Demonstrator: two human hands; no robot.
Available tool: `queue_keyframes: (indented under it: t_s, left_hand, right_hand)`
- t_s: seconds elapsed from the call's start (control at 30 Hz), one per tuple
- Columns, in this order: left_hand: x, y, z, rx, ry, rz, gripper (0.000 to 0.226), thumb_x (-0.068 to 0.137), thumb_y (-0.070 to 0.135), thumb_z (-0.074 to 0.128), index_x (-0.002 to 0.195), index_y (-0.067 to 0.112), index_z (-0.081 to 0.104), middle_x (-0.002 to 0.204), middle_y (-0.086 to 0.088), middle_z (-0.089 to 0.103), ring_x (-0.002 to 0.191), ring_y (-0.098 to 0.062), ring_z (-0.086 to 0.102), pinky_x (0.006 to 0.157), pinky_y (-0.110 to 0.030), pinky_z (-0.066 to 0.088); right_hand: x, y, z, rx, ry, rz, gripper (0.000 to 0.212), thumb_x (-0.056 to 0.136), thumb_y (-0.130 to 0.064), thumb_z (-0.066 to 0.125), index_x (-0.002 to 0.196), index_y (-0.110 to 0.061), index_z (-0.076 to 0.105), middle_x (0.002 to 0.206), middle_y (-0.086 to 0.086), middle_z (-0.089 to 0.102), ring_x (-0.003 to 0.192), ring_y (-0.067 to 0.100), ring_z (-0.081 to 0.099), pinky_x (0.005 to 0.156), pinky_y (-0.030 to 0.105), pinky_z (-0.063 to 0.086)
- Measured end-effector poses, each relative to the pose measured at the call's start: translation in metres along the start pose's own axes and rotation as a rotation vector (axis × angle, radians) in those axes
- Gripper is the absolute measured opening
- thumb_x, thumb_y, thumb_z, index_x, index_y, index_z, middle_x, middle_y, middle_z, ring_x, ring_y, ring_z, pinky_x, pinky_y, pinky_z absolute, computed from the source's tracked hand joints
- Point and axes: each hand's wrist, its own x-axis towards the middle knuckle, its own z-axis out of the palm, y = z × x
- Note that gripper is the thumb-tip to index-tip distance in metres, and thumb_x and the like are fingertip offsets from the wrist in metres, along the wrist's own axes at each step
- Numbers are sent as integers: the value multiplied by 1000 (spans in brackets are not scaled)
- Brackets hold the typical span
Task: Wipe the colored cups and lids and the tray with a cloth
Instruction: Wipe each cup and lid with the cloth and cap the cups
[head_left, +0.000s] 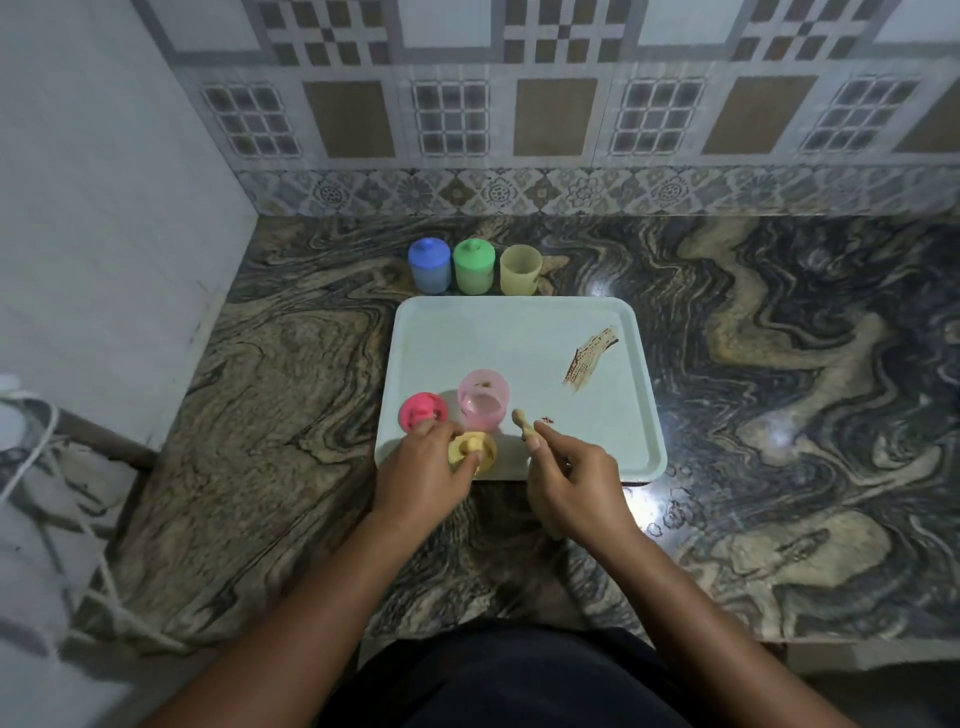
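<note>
Nearest, at the tray's near edge, the left hand (421, 467) grips the yellow lid (485, 454), fingers and thumb curled round it as it sits on the tray (467, 332). Just to its right, the right hand (571, 478) is closed round a small tan stick (522, 423) whose tip points out over the tray. No cloth is in view.

A little farther, the pink lid (422, 410) and the open pink cup (483, 400) stand side by side on the tray's near left part; the cup shows a dark speck at its far rim. A small brown fleck (545, 420) lies by the stick, and a broad brown smear (592, 358) marks the tray's right side.

Beyond the tray's far edge, on the bench (779, 364), stand the lidded blue cup (429, 267), the lidded green cup (472, 267) and the unlidded yellow cup (520, 270) in a row.

Those two lidded cups look clean and may be finished. The yellow lid, the pink pair and the tray itself seem left to wipe.
</note>
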Motion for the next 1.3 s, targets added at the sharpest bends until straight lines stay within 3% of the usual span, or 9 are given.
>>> queue_keyframes:
  t_s: [0.17, 0.3, 0.43, 0.53, 0.7, 0.83, 0.93, 1.0, 1.3]
  left_hand:
    - [3, 2, 13, 14, 85, -13, 27, 84, 41, 68, 97, 17, 70, 106, -3, 62, 96, -24, 63, 72, -34, 49]
    - [0, 1, 12, -65, 130, -39, 21, 82, 34, 71, 96, 18, 73, 112, -1, 61, 105, -24, 58, 86, -36, 50]
    - [-14, 16, -12, -403, 204, -41, 15, 82, 23, 77, 96, 18, 75, 111, 8, 65, 100, -1, 59, 85, -23, 53]
    - [-19, 32, -30, -660, 159, -97, 17, 83, 23, 77, 100, 22, 77, 106, 10, 72, 96, -2, 68, 77, -33, 61]
    - [-18, 61, -61, -1141, 63, -261, 21, 87, 12, 70, 103, 24, 76, 112, 3, 74, 102, -10, 71, 70, -38, 62]
    - [-7, 73, -74, -1539, 62, -476, 51, 75, 8, 75, 124, 9, 62, 113, -8, 72, 102, -19, 72, 72, -29, 60]
    - [1, 80, -84, -1696, -103, -532, 42, 80, 18, 67, 119, 1, 64, 116, -16, 72, 103, -22, 72, 76, -28, 60]
    - [4, 85, -89, -1773, -187, -502, 38, 85, 21, 60, 115, -2, 65, 116, -21, 71, 104, -25, 72, 81, -31, 61]
    - [8, 104, -103, -1634, -210, -134, 38, 94, 23, 50, 126, 8, 62, 128, -13, 67, 120, -28, 63, 92, -36, 56]
  right_hand:
    - [-4, -3, 7, -25, -27, -8, 32, 102, -39, 56, 126, -25, 72, 74, -10, 74, 60, -1, 61, 56, 17, 45]
    - [-6, -5, 6, 6, -25, -11, 27, 103, -38, 55, 119, -29, 74, 67, -5, 72, 58, 7, 59, 58, 32, 48]
    - [-18, -16, -1, 211, -91, -42, 27, 105, -38, 53, 125, -38, 70, 61, -8, 54, 57, 9, 47, 56, 32, 41]
    - [-27, -35, -5, 343, -126, -82, 28, 103, -35, 55, 122, -50, 69, 71, -7, 62, 63, 8, 52, 59, 27, 44]
    - [-20, -57, -17, 461, -25, -88, 32, 102, -24, 58, 133, -21, 68, 108, 1, 79, 89, 6, 68, 74, 23, 55]
    - [-15, -73, -23, 538, 8, -100, 33, 101, -19, 59, 133, -16, 67, 103, 18, 77, 83, 21, 71, 71, 52, 59]
    - [-7, -77, -27, 545, 27, -159, 33, 100, -13, 61, 132, -14, 67, 127, 3, 73, 120, 13, 67, 92, 27, 58]
    - [-2, -80, -29, 550, 13, -202, 32, 99, -15, 63, 131, -14, 67, 137, -1, 66, 134, 12, 57, 101, 25, 53]
    - [7, -93, -36, 242, 142, -482, 34, 97, -14, 62, 130, -17, 68, 134, -12, 63, 140, 3, 47, 109, 15, 42]
